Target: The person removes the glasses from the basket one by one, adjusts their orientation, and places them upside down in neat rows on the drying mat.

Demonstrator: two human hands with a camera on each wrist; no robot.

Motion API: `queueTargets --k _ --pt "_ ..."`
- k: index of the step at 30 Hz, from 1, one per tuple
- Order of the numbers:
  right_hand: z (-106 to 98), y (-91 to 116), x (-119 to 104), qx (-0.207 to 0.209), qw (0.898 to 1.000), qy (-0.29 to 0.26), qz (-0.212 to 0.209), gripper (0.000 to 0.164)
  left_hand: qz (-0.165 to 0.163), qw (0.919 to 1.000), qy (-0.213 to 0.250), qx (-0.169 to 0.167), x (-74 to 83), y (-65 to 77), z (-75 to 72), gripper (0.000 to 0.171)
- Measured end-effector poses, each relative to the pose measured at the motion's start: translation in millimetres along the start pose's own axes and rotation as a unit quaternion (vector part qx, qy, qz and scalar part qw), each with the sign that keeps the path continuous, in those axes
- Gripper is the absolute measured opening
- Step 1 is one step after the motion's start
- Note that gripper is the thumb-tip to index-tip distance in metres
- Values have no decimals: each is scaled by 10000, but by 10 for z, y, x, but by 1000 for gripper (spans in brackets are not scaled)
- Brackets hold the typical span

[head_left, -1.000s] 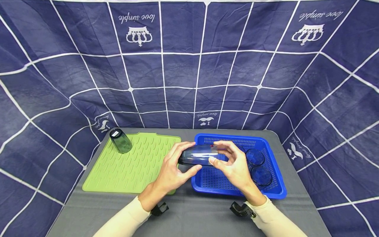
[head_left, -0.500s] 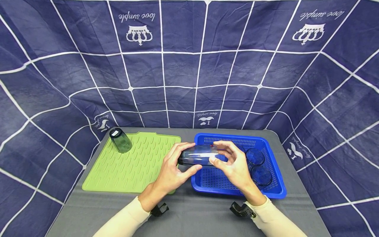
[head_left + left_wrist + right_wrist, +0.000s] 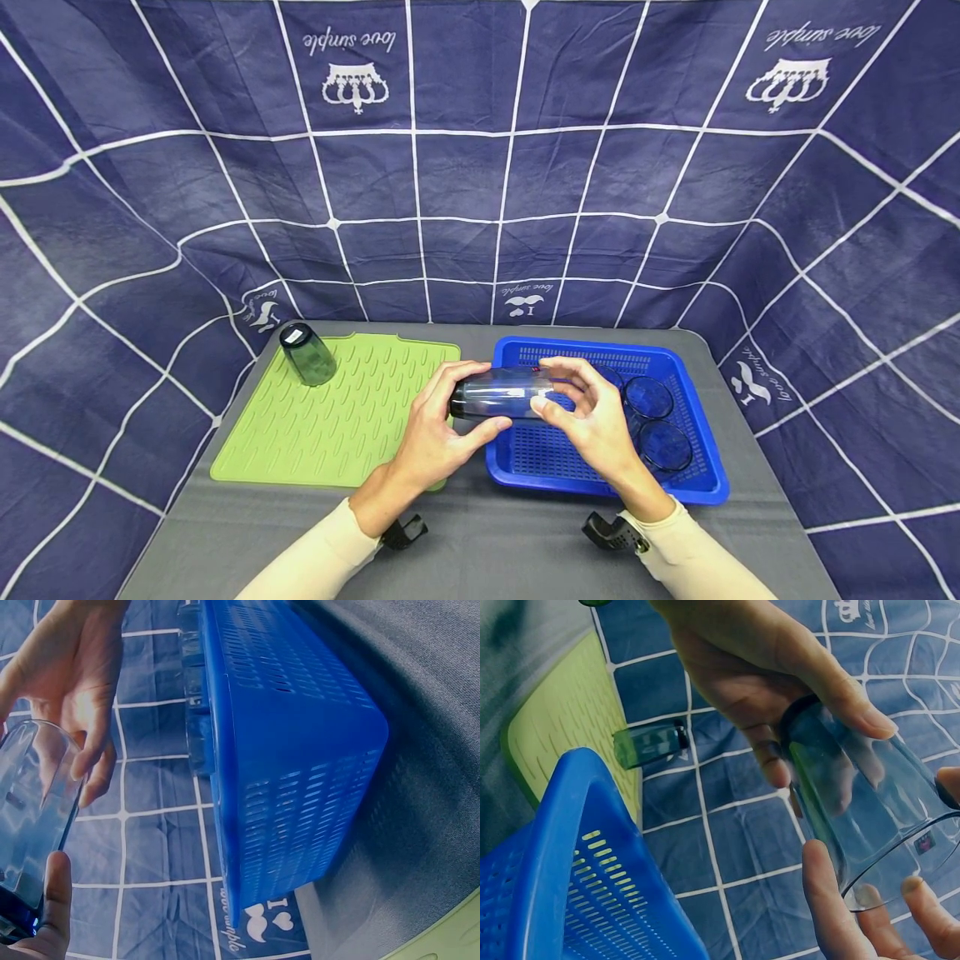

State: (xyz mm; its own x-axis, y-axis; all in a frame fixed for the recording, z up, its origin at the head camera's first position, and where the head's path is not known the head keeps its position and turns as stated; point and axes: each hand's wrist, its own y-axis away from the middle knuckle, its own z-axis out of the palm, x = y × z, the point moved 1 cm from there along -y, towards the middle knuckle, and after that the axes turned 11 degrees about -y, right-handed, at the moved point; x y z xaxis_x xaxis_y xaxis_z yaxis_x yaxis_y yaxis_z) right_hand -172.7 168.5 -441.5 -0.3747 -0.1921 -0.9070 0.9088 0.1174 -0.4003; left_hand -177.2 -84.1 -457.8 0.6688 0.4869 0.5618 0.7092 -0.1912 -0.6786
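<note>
A clear bluish drinking glass (image 3: 498, 393) lies sideways in the air between both hands, over the gap between mat and basket. Its dark, thick base points left and its mouth right. My left hand (image 3: 431, 435) grips the base end, thumb below and fingers above. At the mouth end, my right hand (image 3: 600, 421) holds the glass with thumb and fingers around the rim. The right wrist view shows a small red-marked sticker (image 3: 925, 841) near the rim. In the left wrist view the glass (image 3: 30, 802) is cut off by the frame edge.
A blue perforated basket (image 3: 525, 481) stands right, with several glasses (image 3: 666, 446) inside, partly hidden by my right hand. On the left lies a green ridged mat (image 3: 360, 417). An upside-down dark green glass (image 3: 311, 360) stands at its back left corner. Patterned cloth walls surround the grey table.
</note>
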Motion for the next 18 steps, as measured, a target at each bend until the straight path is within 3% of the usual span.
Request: queueTargets --k 18 --pt "38 10 -31 -254 9988 -278 303 58 -204 9995 226 96 31 2 -38 80"
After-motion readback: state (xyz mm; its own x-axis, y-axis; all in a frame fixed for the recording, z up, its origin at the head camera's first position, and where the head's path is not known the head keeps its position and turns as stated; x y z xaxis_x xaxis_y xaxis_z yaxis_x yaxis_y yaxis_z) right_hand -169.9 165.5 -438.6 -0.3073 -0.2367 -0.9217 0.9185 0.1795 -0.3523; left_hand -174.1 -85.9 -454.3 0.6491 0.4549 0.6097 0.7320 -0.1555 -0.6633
